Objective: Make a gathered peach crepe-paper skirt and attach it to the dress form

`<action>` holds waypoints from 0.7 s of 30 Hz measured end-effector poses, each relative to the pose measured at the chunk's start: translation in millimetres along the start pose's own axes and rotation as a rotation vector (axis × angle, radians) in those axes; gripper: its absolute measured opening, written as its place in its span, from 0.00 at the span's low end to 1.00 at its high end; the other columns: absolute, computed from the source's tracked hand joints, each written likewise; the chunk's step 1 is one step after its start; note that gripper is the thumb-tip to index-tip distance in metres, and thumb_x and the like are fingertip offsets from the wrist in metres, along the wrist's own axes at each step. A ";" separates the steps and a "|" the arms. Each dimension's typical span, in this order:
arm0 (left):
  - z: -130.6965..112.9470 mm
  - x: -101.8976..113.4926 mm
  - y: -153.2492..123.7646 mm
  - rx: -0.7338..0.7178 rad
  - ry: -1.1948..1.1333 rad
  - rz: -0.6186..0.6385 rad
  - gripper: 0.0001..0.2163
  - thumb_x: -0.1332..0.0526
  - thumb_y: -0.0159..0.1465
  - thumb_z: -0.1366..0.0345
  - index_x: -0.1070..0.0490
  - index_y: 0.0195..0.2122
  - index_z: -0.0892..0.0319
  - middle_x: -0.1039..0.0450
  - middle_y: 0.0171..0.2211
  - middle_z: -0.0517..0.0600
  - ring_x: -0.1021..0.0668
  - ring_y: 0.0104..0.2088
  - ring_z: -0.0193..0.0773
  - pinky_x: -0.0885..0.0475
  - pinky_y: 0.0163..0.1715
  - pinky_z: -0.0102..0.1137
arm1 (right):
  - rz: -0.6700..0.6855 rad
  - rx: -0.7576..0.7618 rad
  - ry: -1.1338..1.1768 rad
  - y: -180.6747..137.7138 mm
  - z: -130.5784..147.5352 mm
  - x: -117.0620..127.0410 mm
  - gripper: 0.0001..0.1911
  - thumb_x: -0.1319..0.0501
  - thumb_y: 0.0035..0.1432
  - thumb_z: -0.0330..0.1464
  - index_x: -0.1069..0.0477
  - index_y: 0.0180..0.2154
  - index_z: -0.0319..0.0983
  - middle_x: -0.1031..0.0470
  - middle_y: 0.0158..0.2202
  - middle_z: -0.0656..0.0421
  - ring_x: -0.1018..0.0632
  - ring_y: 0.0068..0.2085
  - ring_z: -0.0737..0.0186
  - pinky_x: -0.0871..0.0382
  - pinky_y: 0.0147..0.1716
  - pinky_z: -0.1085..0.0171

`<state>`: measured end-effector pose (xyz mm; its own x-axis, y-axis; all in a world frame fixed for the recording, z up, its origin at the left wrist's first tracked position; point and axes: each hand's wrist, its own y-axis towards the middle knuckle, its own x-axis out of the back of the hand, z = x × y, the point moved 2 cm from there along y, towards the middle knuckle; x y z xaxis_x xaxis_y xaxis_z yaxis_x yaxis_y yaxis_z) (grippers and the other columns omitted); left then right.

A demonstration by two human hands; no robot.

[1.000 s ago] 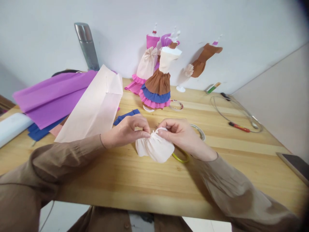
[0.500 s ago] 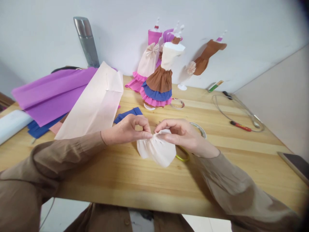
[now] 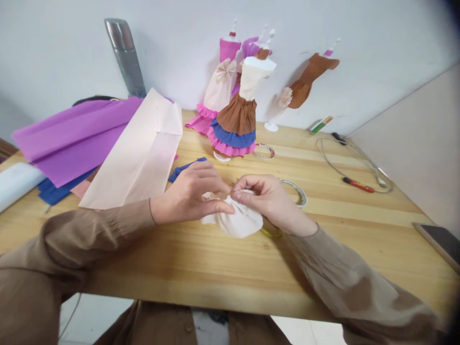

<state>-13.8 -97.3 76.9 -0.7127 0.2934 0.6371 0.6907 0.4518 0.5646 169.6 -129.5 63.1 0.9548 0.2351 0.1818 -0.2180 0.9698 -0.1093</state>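
Plainly, you had both hands closed on the cream piece [image 3: 239, 223], which sat near the middle of the table [image 3: 215, 268], just in front of you; I could not tell whether it rested on the wood or hung just over it. Your left hand [image 3: 190, 194] pinched its top edge between thumb and forefinger. Your right hand [image 3: 268, 199] met it there, fingertips pressed on the same bunched edge, so the two hands touched. By my reading the gathering was well along: the top edge was drawn into tight folds and the body below puffed out round. Nothing visible bound those folds, so securing that edge looked not yet done. A yellow ring [image 3: 270, 233] lay partly under the piece and your right wrist, and a tape roll [image 3: 296, 189] lay just beyond your right hand, neither in your grip. At the back, dressed stands [image 3: 235, 120] stood by the wall and looked finished. To your left the cream sheet [image 3: 138, 153], purple sheet [image 3: 75, 136] and blue sheet [image 3: 53, 194] lay overlapped.
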 end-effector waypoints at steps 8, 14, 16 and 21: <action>7.5 -8.0 -1.0 0.588 -0.350 0.142 0.06 0.34 0.53 0.68 0.22 0.32 0.62 0.22 0.28 0.47 0.23 0.30 0.32 0.31 0.31 0.25 | -0.069 0.111 -0.097 1.8 -3.5 -6.5 0.14 0.32 0.46 0.37 0.36 0.27 0.39 0.31 0.24 0.63 0.32 0.25 0.69 0.39 0.23 0.68; 1.3 -4.6 5.3 0.588 -0.487 0.208 0.02 0.35 0.52 0.70 0.24 0.25 0.63 0.26 0.21 0.43 0.29 0.23 0.26 0.35 0.25 0.22 | 0.024 0.064 -0.084 0.9 0.6 -8.2 0.16 0.31 0.45 0.38 0.35 0.26 0.38 0.35 0.22 0.65 0.35 0.24 0.71 0.42 0.23 0.68; 0.0 -3.5 7.1 0.597 -0.566 0.240 0.03 0.35 0.52 0.70 0.25 0.23 0.64 0.29 0.19 0.42 0.31 0.22 0.25 0.36 0.24 0.22 | 0.121 0.030 -0.006 0.5 1.1 -8.9 0.16 0.30 0.45 0.40 0.34 0.28 0.38 0.33 0.25 0.64 0.33 0.25 0.70 0.39 0.25 0.68; -0.8 -1.0 7.7 0.641 -0.669 0.221 0.03 0.34 0.52 0.69 0.25 0.24 0.64 0.28 0.20 0.44 0.29 0.23 0.27 0.35 0.24 0.22 | 0.299 0.039 0.185 -1.2 1.4 -3.2 0.23 0.32 0.46 0.49 0.29 0.35 0.38 0.29 0.31 0.60 0.30 0.31 0.67 0.36 0.30 0.67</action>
<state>-7.7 -94.7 81.0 -0.6333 0.7592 0.1501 0.7614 0.6460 -0.0551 166.5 -131.3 64.0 0.8673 0.4967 -0.0335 -0.4975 0.8625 -0.0928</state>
